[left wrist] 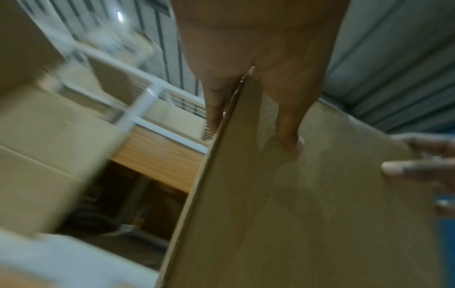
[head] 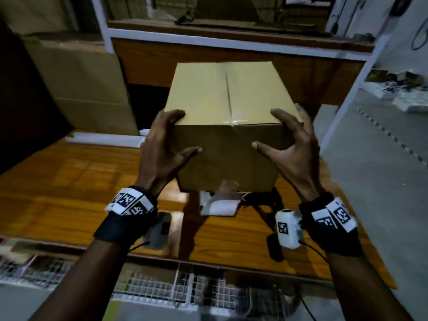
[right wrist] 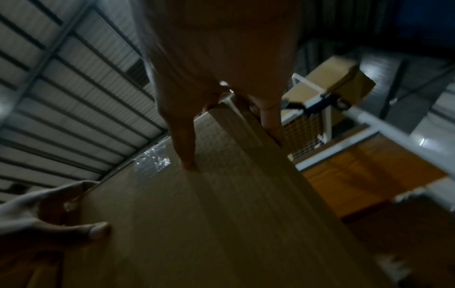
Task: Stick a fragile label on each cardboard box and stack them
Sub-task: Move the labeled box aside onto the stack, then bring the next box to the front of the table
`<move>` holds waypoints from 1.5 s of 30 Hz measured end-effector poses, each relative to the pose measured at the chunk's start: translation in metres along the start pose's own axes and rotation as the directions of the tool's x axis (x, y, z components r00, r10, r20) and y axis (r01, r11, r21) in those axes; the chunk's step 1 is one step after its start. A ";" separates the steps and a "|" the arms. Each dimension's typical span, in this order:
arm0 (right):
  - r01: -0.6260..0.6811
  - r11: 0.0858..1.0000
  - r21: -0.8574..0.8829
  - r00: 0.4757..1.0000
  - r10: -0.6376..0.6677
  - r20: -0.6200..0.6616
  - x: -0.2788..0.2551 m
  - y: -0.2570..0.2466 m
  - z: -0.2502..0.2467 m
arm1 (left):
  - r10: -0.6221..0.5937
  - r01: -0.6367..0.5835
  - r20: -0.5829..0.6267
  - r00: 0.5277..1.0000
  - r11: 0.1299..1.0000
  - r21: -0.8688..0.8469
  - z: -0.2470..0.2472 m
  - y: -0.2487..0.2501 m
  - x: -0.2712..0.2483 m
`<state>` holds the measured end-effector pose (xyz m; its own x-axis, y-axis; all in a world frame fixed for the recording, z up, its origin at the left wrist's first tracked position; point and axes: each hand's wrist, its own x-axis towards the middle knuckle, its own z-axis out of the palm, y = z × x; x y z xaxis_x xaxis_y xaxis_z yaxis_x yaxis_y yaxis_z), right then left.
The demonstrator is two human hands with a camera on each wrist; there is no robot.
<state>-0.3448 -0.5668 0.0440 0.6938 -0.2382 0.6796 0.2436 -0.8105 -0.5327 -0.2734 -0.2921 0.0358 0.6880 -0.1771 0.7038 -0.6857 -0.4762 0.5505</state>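
A plain brown cardboard box (head: pixel 227 93) with a taped top seam is held over the wooden table (head: pixel 69 181). My left hand (head: pixel 185 132) grips its near left corner, thumb on the front face and fingers on the top edge. My right hand (head: pixel 265 128) grips the near right corner the same way. The left wrist view shows the thumb pressed on the box (left wrist: pixel 295 214). In the right wrist view, fingers wrap the box edge (right wrist: pixel 221 194). No label shows on the faces I see. A pale sheet of paper (head: pixel 220 206) lies on the table below the box.
Large flat cardboard boxes (head: pixel 88 89) lean at the back left. A white-framed shelf (head: pixel 231 42) with wood panels stands behind the table. A small black object (head: pixel 274 247) lies near my right wrist. Wire mesh baskets (head: pixel 162 288) sit below the table's front edge.
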 end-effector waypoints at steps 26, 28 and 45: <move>-0.021 0.997 0.074 0.995 0.014 0.094 -0.043 -0.158 0.301 | -0.265 0.236 0.073 0.961 0.932 0.274 -0.195 -0.238 -0.024; -0.038 0.997 0.069 0.997 0.033 0.076 -0.045 -0.161 0.307 | -0.265 0.234 0.077 0.961 0.930 0.285 -0.196 -0.247 -0.024; -0.455 0.884 -0.109 0.889 0.458 0.011 -0.137 -0.141 0.253 | 0.276 -0.316 0.227 0.934 0.934 0.164 -0.133 -0.193 -0.088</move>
<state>-0.3026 -0.2846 -0.1019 0.7359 -0.5771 0.3540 -0.1741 -0.6666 -0.7248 -0.2333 -0.0698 -0.0727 0.5070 -0.4927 0.7073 -0.8192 -0.5305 0.2178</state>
